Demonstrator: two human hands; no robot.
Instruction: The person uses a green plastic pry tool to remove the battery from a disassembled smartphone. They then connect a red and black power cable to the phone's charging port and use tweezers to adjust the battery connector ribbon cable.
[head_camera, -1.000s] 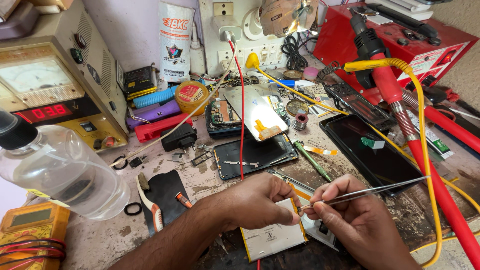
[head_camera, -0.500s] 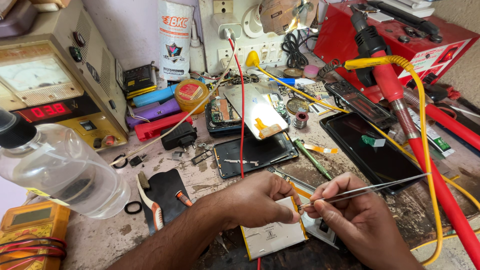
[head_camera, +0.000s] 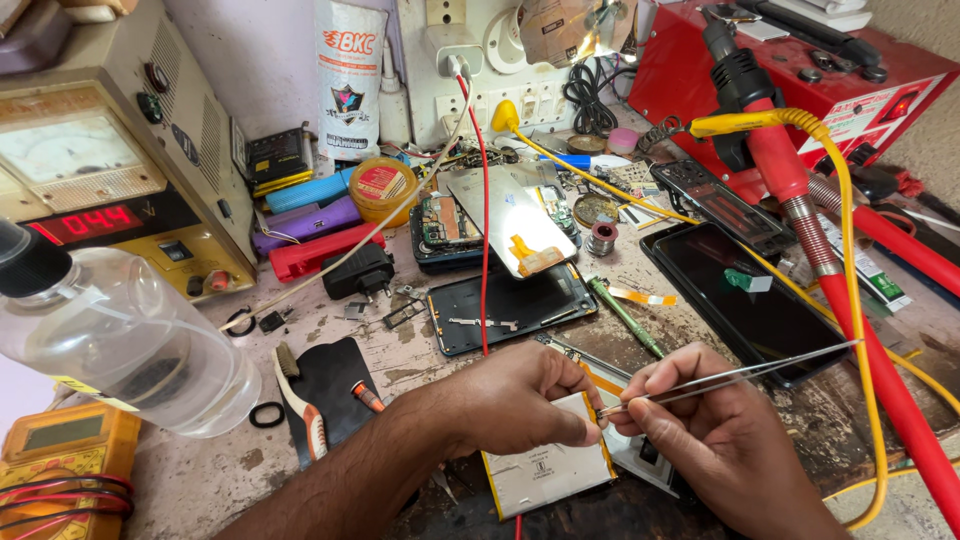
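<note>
Mid-repair on the opened phone (head_camera: 560, 465): left hand (head_camera: 525, 395) pinches its edge, right hand (head_camera: 720, 435) clamps tweezers (head_camera: 730, 375) (tips toward nine o'clock); next needs steady, fine placement.

Free room: narrow bare bench strip (head_camera: 400, 350) between black mat (head_camera: 335, 385) and phone frame (head_camera: 510, 305). Obstacles: clear bottle (head_camera: 130, 345) at left, red hose (head_camera: 880, 370) and yellow cable (head_camera: 855, 250) at right. Red wire (head_camera: 484, 200) crosses the middle.
</note>
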